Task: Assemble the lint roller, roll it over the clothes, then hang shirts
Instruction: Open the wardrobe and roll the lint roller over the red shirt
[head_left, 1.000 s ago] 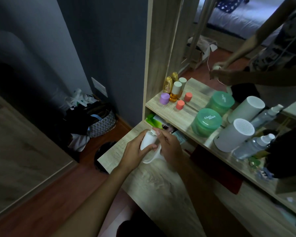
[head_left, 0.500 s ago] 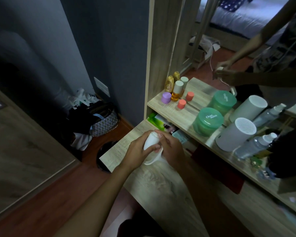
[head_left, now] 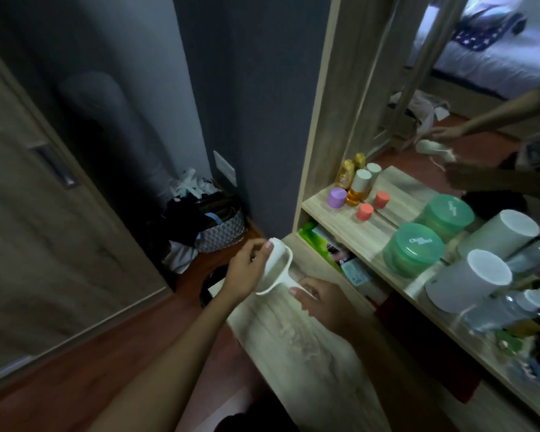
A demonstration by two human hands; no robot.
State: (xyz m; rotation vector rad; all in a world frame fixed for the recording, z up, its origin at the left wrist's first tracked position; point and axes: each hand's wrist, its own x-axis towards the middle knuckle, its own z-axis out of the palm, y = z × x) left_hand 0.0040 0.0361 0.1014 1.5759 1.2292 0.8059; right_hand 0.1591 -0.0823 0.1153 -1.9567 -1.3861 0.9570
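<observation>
The white lint roller (head_left: 277,267) hangs over the left end of the wooden dresser top (head_left: 296,341). My left hand (head_left: 247,269) grips its roll and white frame from the left, thumb near the top end. My right hand (head_left: 321,299) holds the white handle end at the lower right, fingers curled round it. A mirror above the shelf reflects both hands and the roller.
A shelf (head_left: 353,222) at the right carries small bottles, a purple jar (head_left: 337,198), two green tubs (head_left: 413,249) and white cylinders (head_left: 471,280). A basket of clothes (head_left: 219,226) stands on the floor by the dark wall. A wooden door (head_left: 44,213) fills the left.
My hands have come apart: the right one slid down from the roll to the handle, and the roller's white frame now shows between them. The view has shifted a little to the right.
</observation>
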